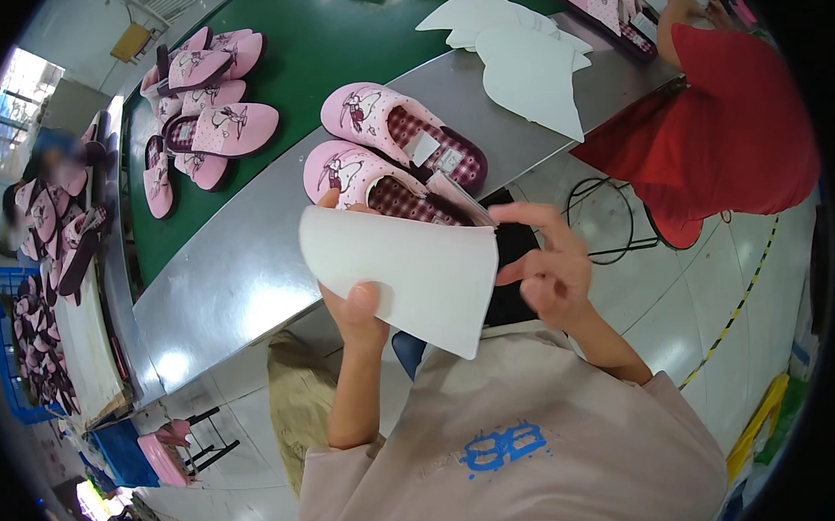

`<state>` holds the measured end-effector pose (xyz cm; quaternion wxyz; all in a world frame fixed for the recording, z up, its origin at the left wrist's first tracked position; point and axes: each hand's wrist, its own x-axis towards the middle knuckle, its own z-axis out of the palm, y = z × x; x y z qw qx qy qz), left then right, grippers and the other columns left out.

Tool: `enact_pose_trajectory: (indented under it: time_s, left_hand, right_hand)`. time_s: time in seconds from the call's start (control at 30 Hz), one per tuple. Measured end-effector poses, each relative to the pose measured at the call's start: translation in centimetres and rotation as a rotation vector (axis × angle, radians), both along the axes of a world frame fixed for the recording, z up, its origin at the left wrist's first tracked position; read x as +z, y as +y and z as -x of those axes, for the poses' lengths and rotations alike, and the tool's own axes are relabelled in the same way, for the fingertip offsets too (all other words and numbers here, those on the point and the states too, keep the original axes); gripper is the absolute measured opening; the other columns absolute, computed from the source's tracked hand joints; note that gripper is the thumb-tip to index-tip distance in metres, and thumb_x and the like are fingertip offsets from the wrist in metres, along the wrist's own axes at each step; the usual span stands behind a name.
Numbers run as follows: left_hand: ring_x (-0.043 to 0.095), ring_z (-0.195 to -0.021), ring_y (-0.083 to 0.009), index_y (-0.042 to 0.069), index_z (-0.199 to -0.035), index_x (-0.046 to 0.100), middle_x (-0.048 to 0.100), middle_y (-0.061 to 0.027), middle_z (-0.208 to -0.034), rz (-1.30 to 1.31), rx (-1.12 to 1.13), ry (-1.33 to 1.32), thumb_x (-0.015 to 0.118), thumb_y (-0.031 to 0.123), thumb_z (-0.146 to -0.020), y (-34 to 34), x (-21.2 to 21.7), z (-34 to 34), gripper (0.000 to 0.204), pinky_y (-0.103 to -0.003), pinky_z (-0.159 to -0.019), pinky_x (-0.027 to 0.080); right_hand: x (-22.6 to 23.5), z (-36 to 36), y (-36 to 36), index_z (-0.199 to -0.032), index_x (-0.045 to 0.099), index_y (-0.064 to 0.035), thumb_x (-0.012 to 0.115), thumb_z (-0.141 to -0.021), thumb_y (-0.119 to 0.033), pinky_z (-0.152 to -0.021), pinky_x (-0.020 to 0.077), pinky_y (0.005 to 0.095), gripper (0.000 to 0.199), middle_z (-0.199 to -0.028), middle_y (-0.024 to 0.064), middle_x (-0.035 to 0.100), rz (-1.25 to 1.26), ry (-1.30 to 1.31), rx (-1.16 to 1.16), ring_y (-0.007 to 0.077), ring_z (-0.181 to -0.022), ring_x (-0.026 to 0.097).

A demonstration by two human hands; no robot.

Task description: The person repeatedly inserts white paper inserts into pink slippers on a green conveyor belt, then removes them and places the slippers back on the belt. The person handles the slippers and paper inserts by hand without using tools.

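By the shiny tabletop (222,252), mid-clock, I see left fingers (363,300) pinching a probably light, bendy white card (408,269), best held by its edges; right fingers (531,214) curl half-open at three o'clock.

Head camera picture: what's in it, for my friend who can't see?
A person's left hand holds a white, curved-edged sheet, the right hand beside it. Beyond are two pink slippers; more slippers lie to the left on a green tabletop.
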<state>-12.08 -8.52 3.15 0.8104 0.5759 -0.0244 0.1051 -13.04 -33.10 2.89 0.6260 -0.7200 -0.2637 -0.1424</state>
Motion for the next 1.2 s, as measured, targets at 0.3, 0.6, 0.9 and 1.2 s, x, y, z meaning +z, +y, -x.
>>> enact_pose_trajectory:
  time_s: [0.3, 0.6, 0.9, 1.2]
  left_hand:
    - [0.054, -0.133, -0.0253, -0.002, -0.16, 0.031, 0.051, -0.0191, -0.149, -0.139, -0.142, -0.025, 0.079, 0.047, -0.087, -1.2, 1.0, 1.0, 0.1, -0.04, -0.112, 0.045]
    - [0.07, -0.107, -0.013, -0.006, -0.145, 0.052, 0.073, -0.0089, -0.119, 0.029, -0.128, 0.066, 0.065, 0.012, -0.107, -1.5, 0.1, 1.6, 0.043, -0.03, -0.094, 0.057]
    - [0.078, -0.085, -0.0162, -0.006, -0.142, 0.055, 0.078, -0.0124, -0.104, -0.033, -0.167, 0.18, 0.065, 0.015, -0.108, -2.3, -0.1, 1.4, 0.041, -0.032, -0.072, 0.068]
    - [0.068, -0.122, -0.0324, -0.003, -0.158, 0.037, 0.065, -0.0263, -0.136, 0.332, -0.214, 0.173, 0.069, 0.064, -0.09, -3.1, 1.6, 2.7, 0.101, -0.044, -0.107, 0.054]
  right_hand:
    - [0.8, 0.3, 3.3, -0.142, 0.055, 0.0087, 0.073, -0.093, -0.033, -0.112, 0.044, 0.0418, 0.067, -0.162, 0.0217, 0.039, -0.158, 0.286, 0.109, 0.0336, -0.134, 0.054]
    - [0.1, -0.7, 2.3, -0.129, 0.07, 0.0052, 0.076, -0.093, -0.041, -0.123, 0.0255, 0.0597, 0.059, -0.168, 0.0376, 0.016, 0.466, -0.234, -0.47, 0.0502, -0.156, 0.018]
    - [0.0, 0.1, 3.2, -0.14, 0.062, 0.0062, 0.073, -0.095, -0.029, -0.121, 0.0337, 0.053, 0.058, -0.166, 0.0363, 0.022, 0.038, -0.002, -0.416, 0.0458, -0.154, 0.027]
    - [0.6, -0.5, 2.7, -0.119, 0.082, -0.0098, 0.089, -0.077, -0.014, -0.086, 0.0631, 0.0358, 0.043, -0.129, 0.0243, 0.071, 0.108, -0.4, -0.037, 0.0327, -0.106, 0.074]
